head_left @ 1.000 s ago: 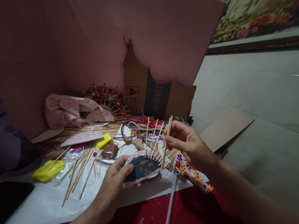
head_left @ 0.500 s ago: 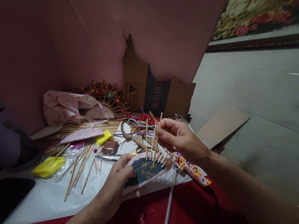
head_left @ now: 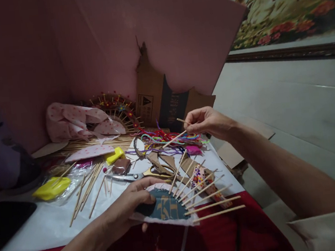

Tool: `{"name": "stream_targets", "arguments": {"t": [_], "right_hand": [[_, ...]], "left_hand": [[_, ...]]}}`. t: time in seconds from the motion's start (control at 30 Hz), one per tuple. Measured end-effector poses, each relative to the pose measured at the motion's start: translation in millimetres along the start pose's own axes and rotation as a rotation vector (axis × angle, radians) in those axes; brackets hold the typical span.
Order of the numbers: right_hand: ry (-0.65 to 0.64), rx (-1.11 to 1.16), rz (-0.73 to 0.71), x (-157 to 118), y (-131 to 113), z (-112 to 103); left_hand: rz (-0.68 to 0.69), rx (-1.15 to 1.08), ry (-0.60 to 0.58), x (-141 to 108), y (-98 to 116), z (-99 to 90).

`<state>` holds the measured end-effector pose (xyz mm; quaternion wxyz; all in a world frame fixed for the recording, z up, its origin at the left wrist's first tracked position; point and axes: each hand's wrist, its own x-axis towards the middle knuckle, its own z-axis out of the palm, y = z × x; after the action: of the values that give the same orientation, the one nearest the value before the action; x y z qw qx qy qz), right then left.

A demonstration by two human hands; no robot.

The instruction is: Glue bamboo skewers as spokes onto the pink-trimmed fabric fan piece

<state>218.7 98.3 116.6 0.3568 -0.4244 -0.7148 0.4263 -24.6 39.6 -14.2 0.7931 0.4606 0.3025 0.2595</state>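
Note:
My left hand (head_left: 134,202) grips the left end of a dark blue cardboard piece (head_left: 164,207) edged in pink fabric, low over the table's front edge. Several thin wooden sticks (head_left: 214,206) fan out from its curved edge toward the right. Above and to the right, my right hand (head_left: 208,123) pinches a thin stick (head_left: 173,139) between thumb and fingers; that stick is apart from the cardboard. Black-and-gold scissors (head_left: 156,172) lie behind the cardboard. A flower-patterned strip (head_left: 205,181) lies under the fanned sticks.
Loose sticks (head_left: 86,195), yellow clay packs (head_left: 52,188) and a brown pack (head_left: 121,166) lie left. Colourful pipe cleaners (head_left: 174,134), a decorated fan (head_left: 128,114) and torn cardboard (head_left: 148,91) are at the back. A black device (head_left: 9,220) lies far left.
My right hand has moved up and away from the cardboard, with a stick in its fingers. The cardboard has turned so its sticks point more to the right.

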Motion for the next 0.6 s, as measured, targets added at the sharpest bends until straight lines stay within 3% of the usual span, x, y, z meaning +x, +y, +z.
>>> {"name": "stream_targets", "arguments": {"t": [0.23, 0.4, 0.6], "right_hand": [[-0.404, -0.145, 0.052, -2, 15, 27], [-0.468, -0.183, 0.026, -3, 26, 37], [-0.437, -0.157, 0.033, -5, 33, 34]], "left_hand": [[-0.016, 0.051, -0.044, -2, 1, -3.0], [-0.03, 0.069, -0.048, -3, 0, -1.8], [-0.026, 0.063, -0.052, -2, 1, -2.3]]}}
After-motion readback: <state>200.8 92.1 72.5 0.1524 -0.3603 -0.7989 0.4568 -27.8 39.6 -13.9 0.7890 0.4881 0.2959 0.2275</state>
